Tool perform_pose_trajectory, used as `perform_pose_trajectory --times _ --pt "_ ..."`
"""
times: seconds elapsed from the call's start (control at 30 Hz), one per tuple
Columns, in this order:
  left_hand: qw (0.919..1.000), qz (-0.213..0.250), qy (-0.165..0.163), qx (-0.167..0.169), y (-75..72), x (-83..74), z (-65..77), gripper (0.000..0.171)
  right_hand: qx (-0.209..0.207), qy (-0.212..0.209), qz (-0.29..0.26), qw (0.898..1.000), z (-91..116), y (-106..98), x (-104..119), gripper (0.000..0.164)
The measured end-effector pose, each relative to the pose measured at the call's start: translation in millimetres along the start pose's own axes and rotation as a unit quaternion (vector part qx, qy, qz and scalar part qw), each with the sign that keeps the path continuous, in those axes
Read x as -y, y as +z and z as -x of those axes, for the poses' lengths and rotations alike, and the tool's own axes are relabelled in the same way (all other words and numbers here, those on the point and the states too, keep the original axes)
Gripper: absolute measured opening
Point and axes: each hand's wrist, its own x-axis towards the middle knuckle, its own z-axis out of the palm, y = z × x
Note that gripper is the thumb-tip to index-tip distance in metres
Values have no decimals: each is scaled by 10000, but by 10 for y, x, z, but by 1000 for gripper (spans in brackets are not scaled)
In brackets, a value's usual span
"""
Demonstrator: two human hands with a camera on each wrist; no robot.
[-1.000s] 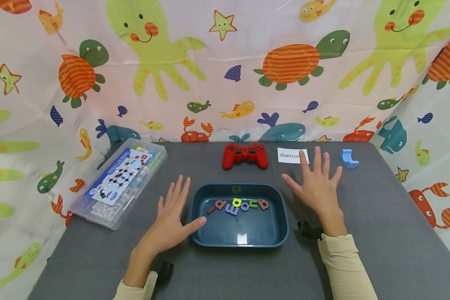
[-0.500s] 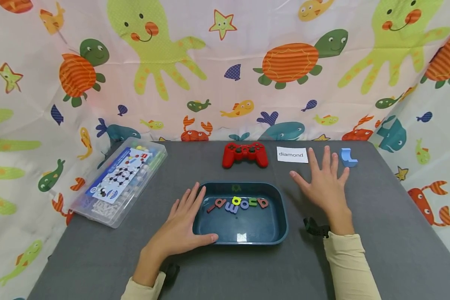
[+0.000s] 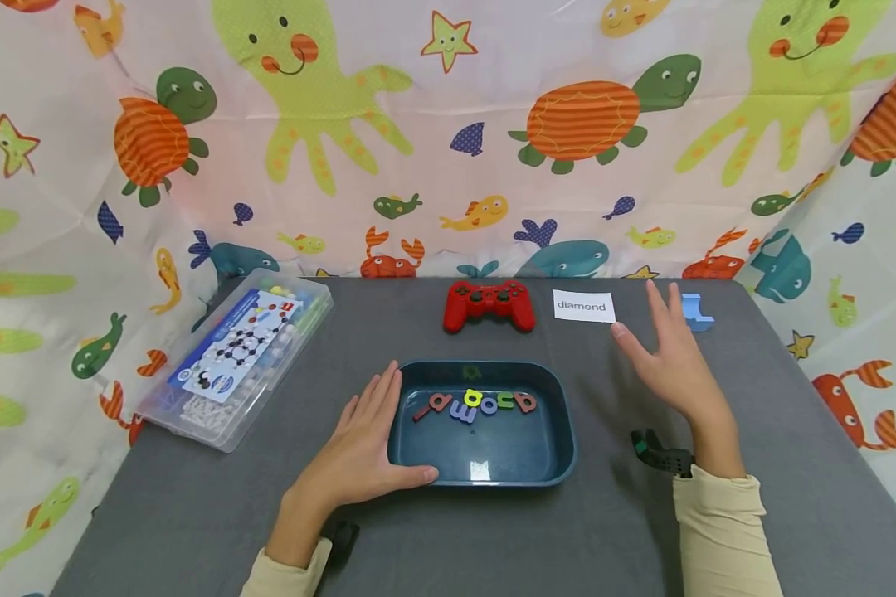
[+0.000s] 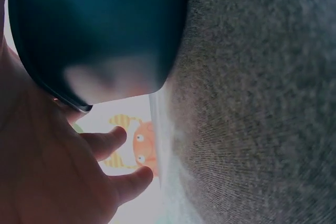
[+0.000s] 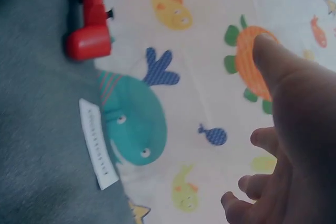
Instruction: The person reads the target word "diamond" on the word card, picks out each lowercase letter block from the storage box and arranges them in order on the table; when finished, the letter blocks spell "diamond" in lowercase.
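A dark blue tray (image 3: 485,464) sits mid-table in the head view. In it lies a row of coloured letters: a red-brown bar-shaped one, a "d" shape (image 3: 440,402), a purple "m" (image 3: 463,412), a yellow "a" (image 3: 474,399), a purple "o" (image 3: 489,406), a green "n" (image 3: 505,400) and a reddish "d" (image 3: 525,403). Against the tray's left end my left hand (image 3: 362,460) lies with fingers extended, thumb along the front rim. My right hand (image 3: 679,373) is held in the air with fingers spread, holding nothing, near the "diamond" card (image 3: 584,306).
A red game controller (image 3: 489,307) lies behind the tray. A light blue holder-like piece (image 3: 696,313) is at back right, partly covered by the right hand. A clear plastic case (image 3: 239,356) with a molecule-picture label stands at left. A sea-animal cloth (image 3: 448,182) hangs behind the table.
My left hand has come right and up against the tray's left end. My right hand has moved right and turned, uncovering the "diamond" card. The letters keep their places in the tray.
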Motion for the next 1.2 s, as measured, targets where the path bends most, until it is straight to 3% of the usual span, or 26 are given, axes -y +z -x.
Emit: perform_pose_trajectory --times 0.43,0.63,0.8,1.0,1.2 --pt "9997 -177 -164 106 -20 -29 -4 137 7 -901 -1060 9903 -61 -45 462 79" --pt "9995 -204 -222 116 -15 -31 2 138 499 -1176 -1873 9740 -139 56 669 70" --pt "9995 -174 -234 115 1 -38 15 138 987 -1474 -2195 9594 -196 189 817 66" --pt "9995 -150 -243 102 -4 -42 23 138 1511 -1858 -2294 9434 -257 391 994 67" --pt "9995 -83 -268 112 -12 -36 16 138 1921 -1904 -2205 9371 -265 544 1134 67"
